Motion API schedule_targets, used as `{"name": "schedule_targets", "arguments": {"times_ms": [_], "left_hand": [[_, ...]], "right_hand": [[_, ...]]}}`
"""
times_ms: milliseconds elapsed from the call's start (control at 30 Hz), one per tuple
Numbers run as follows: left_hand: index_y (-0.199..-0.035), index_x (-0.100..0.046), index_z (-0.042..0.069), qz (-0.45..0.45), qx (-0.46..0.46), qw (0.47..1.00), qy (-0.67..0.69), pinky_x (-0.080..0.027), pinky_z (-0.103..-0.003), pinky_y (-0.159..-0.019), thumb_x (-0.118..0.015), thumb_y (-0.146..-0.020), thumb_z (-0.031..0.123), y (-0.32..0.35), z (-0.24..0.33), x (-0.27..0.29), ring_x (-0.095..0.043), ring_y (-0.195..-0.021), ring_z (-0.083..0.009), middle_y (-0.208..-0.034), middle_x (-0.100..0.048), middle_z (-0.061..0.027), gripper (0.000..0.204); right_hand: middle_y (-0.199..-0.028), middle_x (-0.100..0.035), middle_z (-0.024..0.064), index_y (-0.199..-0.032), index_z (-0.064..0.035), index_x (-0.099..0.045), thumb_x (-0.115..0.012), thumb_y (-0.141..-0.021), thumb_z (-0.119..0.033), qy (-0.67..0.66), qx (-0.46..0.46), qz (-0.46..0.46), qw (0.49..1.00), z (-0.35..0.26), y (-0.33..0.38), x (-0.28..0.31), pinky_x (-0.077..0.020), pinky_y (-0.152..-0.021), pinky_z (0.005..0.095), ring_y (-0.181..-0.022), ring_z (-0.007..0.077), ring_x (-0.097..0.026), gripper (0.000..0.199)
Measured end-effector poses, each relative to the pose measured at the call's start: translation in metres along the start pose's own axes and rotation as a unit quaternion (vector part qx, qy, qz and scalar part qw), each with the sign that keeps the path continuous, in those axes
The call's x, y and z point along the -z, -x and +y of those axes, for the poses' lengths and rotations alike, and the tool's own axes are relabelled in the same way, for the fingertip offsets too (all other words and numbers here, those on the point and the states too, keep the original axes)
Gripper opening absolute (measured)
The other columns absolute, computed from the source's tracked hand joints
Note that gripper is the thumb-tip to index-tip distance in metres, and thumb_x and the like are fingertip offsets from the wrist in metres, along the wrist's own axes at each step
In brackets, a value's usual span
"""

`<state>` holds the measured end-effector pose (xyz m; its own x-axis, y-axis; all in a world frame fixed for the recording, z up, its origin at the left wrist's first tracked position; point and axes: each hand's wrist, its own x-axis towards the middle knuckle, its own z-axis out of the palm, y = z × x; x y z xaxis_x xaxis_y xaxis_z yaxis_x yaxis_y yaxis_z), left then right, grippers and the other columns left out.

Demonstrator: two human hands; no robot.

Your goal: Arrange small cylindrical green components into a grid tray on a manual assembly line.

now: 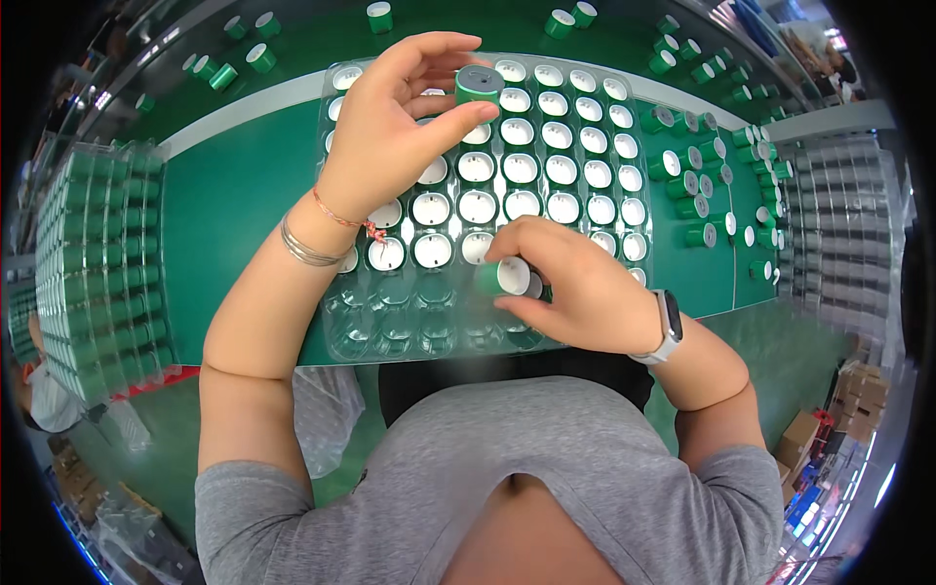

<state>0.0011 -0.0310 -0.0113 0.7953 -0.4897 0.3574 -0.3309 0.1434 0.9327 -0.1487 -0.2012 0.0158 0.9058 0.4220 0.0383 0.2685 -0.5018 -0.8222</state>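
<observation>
A clear plastic tray (361, 331) with many round pockets lies on the green table in front of me. Most pockets hold small green cylinders with white ends; the nearest rows are bare. My left hand (390, 127) is raised over the tray's far left part and pinches one green cylinder (479, 86) between thumb and fingers. My right hand (570, 283) rests on the tray's near right part and grips other green cylinders (507, 277), white end showing.
Loose green cylinders (697, 180) lie scattered to the right of the tray and along the far edge (234, 63). Stacks of filled clear trays (97, 263) stand at the left, more stacked trays (838, 234) at the right. Cardboard boxes (809, 434) sit on the floor at lower right.
</observation>
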Motion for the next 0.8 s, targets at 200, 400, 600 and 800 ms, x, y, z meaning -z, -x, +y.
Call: {"name": "schedule_targets", "arguments": {"times_ms": [200,400,600,800], "left_hand": [[-0.124,-0.056,0.002,-0.014,-0.017,1.0,0.012,-0.056,-0.032,-0.091,-0.076,-0.079,0.004,0.0,-0.002,0.0,-0.061,-0.109,-0.0194,-0.115,-0.061,-0.011,0.049],[-0.125,-0.055,0.004,-0.033,0.001,0.999,0.031,-0.055,-0.032,-0.092,-0.077,-0.078,0.005,0.001,0.0,0.001,-0.063,-0.105,-0.019,-0.114,-0.062,-0.011,0.052],[-0.127,-0.053,0.005,-0.062,0.02,0.991,0.114,-0.054,-0.033,-0.093,-0.078,-0.075,0.002,0.003,0.005,0.002,-0.063,-0.107,-0.0188,-0.115,-0.062,-0.011,0.058],[-0.127,-0.052,0.004,-0.113,-0.081,0.98,0.14,-0.048,-0.039,-0.102,-0.081,-0.073,0.003,-0.002,-0.013,0.006,-0.059,-0.115,-0.0213,-0.124,-0.059,-0.0106,0.062]], "right_hand": [[-0.098,-0.06,0.0106,-0.104,-0.0055,-0.057,-0.073,-0.069,0.002,0.054,0.04,-0.029,0.997,0.0,-0.002,-0.01,-0.0488,-0.077,0.0377,-0.091,0.0293,-0.059,0.04],[-0.103,-0.058,0.0078,-0.1,-0.006,-0.057,-0.075,-0.068,0.001,0.071,0.05,-0.008,0.996,-0.006,-0.008,-0.011,-0.0485,-0.074,0.0355,-0.087,0.0245,-0.059,0.038],[-0.108,-0.056,0.0068,-0.115,-0.0035,-0.05,-0.074,-0.077,0.0,-0.019,-0.02,0.233,0.972,0.006,-0.025,0.013,-0.0472,-0.074,0.0246,-0.088,0.0132,-0.055,0.045],[-0.107,-0.057,0.008,-0.117,-0.001,-0.051,-0.071,-0.081,0.001,-0.22,0.009,0.231,0.948,0.013,-0.048,0.015,-0.0501,-0.079,0.0278,-0.093,0.0161,-0.058,0.042]]}}
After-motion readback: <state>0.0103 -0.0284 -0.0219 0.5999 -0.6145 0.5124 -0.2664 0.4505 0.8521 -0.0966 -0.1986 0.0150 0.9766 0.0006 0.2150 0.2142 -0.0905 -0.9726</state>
